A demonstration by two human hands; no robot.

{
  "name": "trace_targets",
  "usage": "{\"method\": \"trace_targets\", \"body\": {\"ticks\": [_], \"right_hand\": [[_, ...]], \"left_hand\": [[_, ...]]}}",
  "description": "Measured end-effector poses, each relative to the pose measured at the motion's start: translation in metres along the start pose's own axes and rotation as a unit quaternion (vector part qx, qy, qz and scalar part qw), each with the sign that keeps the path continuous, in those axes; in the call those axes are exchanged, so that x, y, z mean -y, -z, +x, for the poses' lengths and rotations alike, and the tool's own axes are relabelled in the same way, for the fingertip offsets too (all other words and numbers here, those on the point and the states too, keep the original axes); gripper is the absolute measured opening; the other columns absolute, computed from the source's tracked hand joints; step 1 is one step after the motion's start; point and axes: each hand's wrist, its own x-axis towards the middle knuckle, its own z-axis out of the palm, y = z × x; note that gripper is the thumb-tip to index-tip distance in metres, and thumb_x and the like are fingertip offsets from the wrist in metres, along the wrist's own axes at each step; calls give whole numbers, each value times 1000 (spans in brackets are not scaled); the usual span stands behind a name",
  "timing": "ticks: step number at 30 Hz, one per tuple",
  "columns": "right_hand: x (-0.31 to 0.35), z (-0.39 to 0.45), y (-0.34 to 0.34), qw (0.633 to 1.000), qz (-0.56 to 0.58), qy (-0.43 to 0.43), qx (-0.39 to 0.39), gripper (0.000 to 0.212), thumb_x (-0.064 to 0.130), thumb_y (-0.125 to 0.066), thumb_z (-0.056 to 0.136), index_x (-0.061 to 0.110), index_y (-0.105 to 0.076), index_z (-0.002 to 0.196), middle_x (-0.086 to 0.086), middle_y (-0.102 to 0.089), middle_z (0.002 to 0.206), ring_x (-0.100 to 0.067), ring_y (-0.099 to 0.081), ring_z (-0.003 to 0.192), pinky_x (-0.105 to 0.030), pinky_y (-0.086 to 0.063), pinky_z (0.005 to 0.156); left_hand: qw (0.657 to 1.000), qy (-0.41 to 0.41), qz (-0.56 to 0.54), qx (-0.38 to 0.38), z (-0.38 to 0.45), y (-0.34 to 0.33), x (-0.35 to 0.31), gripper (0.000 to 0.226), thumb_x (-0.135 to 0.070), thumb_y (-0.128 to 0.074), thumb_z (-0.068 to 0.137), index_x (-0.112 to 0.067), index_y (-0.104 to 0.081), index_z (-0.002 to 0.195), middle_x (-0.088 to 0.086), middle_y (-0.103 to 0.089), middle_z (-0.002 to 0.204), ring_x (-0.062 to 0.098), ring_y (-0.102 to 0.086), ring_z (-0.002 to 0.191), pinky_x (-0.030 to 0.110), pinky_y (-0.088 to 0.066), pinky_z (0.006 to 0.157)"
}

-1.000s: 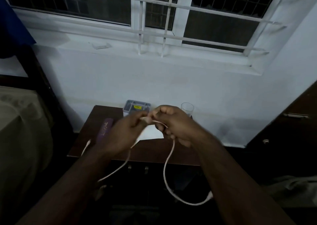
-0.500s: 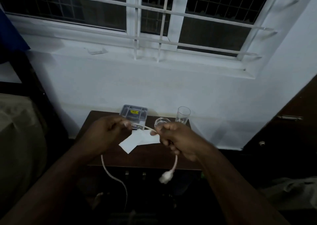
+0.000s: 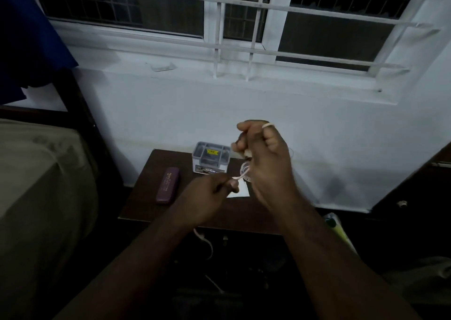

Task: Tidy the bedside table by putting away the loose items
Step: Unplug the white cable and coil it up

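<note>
The fingertips of the left hand pinch a white cable, which runs up from there in small loops to the right hand; that hand is raised and curled shut, with a turn of the cable showing over one finger at the top, though the blur keeps me from telling how many loops it holds. Both hands hover over the near right part of the dark wooden bedside table, and a loose stretch of the same cable hangs below the table's front edge under the left wrist. On the table, just behind the left hand, lies a white sheet of paper, partly hidden by the fingers. At the table's back edge, against the wall, stands a grey plastic box with a yellow label, just left of the right hand. Toward the table's left side lies a purple case, lengthwise front to back, apart from the box. Left of the table is a bed with a pale cover, and above the table is a barred window
</note>
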Motion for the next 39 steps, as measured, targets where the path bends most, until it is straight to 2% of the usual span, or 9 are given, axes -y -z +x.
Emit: {"method": "trace_targets", "body": {"ticks": [4,9,13,16,20,27,31,34,39], "right_hand": [[-37,2,28,865,-485,-26,129,20,18,-46,100,15,-56,83,4,-59,77,-12,-57,68,-37,-46,69],[-11,-36,7,879,73,-422,208,59,61,-35,97,13,-68,85,-1,-40,53,-12,-35,40,-31,-52,58],[21,-25,-13,891,313,-270,187,39,43,-40,98,13,-60,83,2,-41,54,-13,-43,47,-36,-56,66],[9,4,-4,999,34,-21,25,25,31,-43,102,16,-52,84,2,-50,65,-16,-56,60,-46,-56,81],[-19,5,20,885,-447,-70,110,42,49,-34,102,22,-46,73,2,-54,66,-30,-63,67,-41,-51,70],[22,-21,-10,884,309,-278,215,54,59,-28,96,13,-50,78,1,-40,49,-14,-44,43,-36,-56,67],[4,8,-1,994,-106,-31,20,33,36,-43,103,12,-47,81,-3,-50,62,-19,-54,60,-50,-55,84],[-18,3,17,872,-474,-58,110,58,61,-34,98,10,-52,76,-11,-58,70,-28,-62,70,-44,-52,76],[3,-32,3,842,186,-386,328,72,79,-33,77,12,-56,74,-4,-44,50,-19,-44,44,-38,-56,68]], "left_hand": [[999,-12,27,-20,0,29,-2,17,-45,-67,88,-29,-71,82,-12,-68,76,1,-63,75,31,-50,73],[983,-41,-150,-92,5,53,0,15,-19,-74,85,-26,-74,72,-3,-68,70,-4,-56,49,16,-41,47],[971,-64,-230,-12,-1,26,-5,27,-41,-61,92,-24,-67,73,-11,-68,66,-5,-58,63,22,-46,64],[997,-55,-53,22,-5,11,-11,30,-44,-54,98,-21,-68,85,-2,-66,69,3,-62,64,33,-50,68],[997,-61,-14,-38,1,36,-5,13,-47,-70,82,-35,-73,86,-14,-71,73,2,-67,74,38,-54,73],[984,-48,-158,-59,4,36,-2,16,-37,-60,87,-34,-72,78,-10,-72,76,7,-68,78,35,-56,78],[995,-92,44,3,-4,15,-7,30,-51,-52,96,-30,-73,93,-6,-71,76,3,-65,72,34,-54,73],[987,-130,78,-57,1,37,-2,27,-57,-59,83,-36,-75,89,-16,-72,79,0,-64,76,33,-53,69],[977,-104,-157,-101,2,53,-5,17,-40,-64,77,-36,-75,90,-14,-73,81,5,-67,80,29,-52,73]]}}
